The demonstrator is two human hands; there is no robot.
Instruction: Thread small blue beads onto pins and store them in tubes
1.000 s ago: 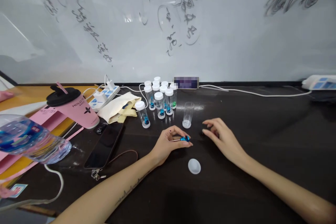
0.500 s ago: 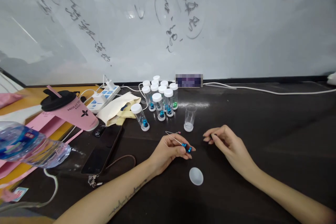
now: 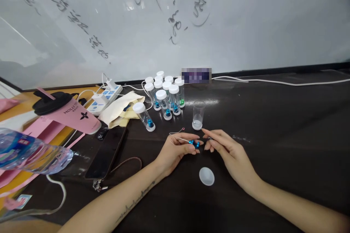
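My left hand [image 3: 173,153] pinches a small shiny blue metal piece [image 3: 191,142] between thumb and fingers. A thin bent wire [image 3: 179,138] with a tiny reddish tip sticks out of it to the left. Close on the right, my right hand [image 3: 231,153] is closed in a pinch; a small dark bit shows at its fingertips, too little to name. The two hands' fingertips are nearly touching. Behind them an uncapped clear tube [image 3: 198,113] stands upright. A round white cap [image 3: 206,176] lies on the dark table in front of my hands.
Several white-capped clear tubes [image 3: 162,95] with blue or green pieces inside stand at the back. Leftward are a phone [image 3: 105,156] with a strap, a cloth pouch [image 3: 115,111], a power strip [image 3: 109,98], a pink cup [image 3: 79,116] and a water bottle [image 3: 35,153]. A whiteboard [image 3: 246,18] rises behind.
My right hand has moved left, up close to my left hand. The left hand keeps hold of the blue metal piece. The view has tilted slightly downward.
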